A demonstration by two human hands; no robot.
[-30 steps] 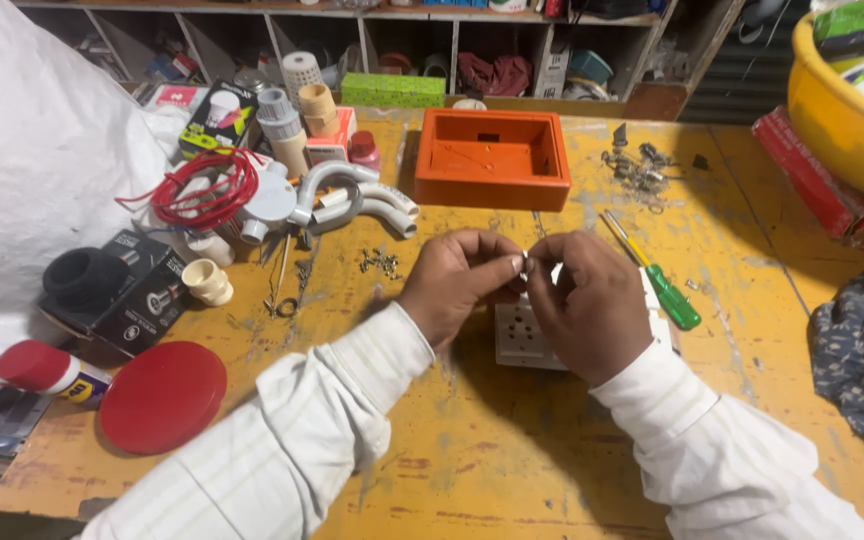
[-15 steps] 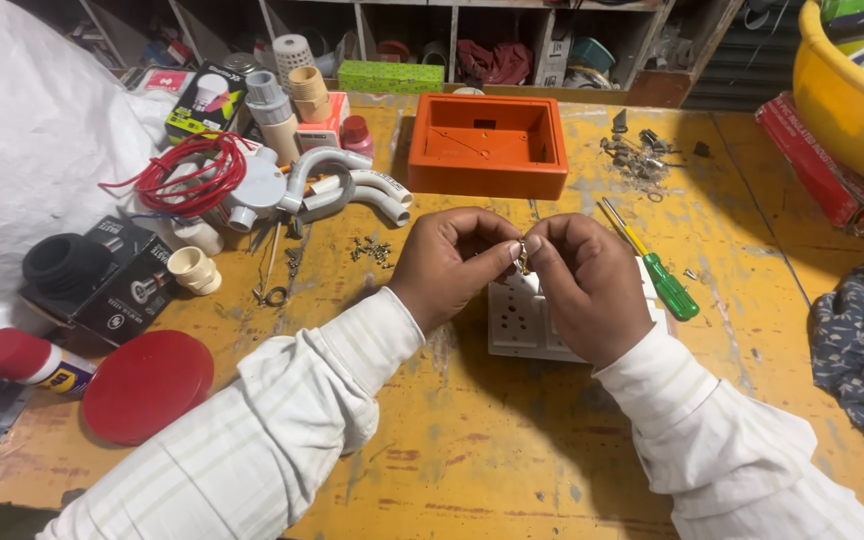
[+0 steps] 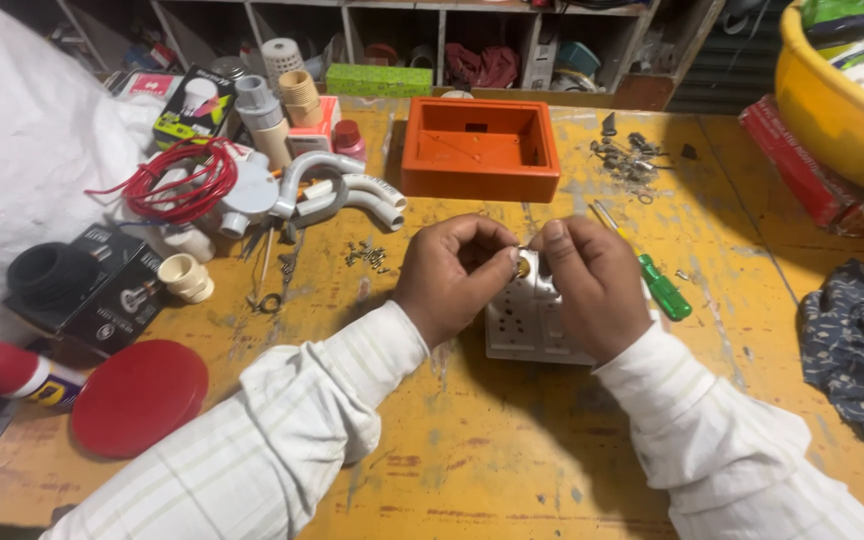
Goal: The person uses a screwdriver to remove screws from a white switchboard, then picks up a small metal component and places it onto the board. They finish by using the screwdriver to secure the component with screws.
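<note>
My left hand (image 3: 449,275) and my right hand (image 3: 592,285) meet fingertip to fingertip over a white switch and socket plate (image 3: 532,325) lying on the yellow table (image 3: 512,450). Between the fingertips sits a small brass and metal part (image 3: 522,266), pinched from both sides. Both sleeves are white with faint stripes. A green-handled screwdriver (image 3: 657,282) lies just right of my right hand. The hands cover much of the plate.
An orange plastic box (image 3: 480,150) stands behind the hands. Loose screws (image 3: 367,254) and grey pipe bends (image 3: 337,195) lie to the left, with red wire (image 3: 177,180), a red disc (image 3: 140,397), black boxes (image 3: 92,290). A yellow tub (image 3: 837,95) and dark cloth (image 3: 862,350) are at the right.
The hands stay together over the plate, turning the small part slightly between the fingertips. The view has shifted a little downward and closer.
</note>
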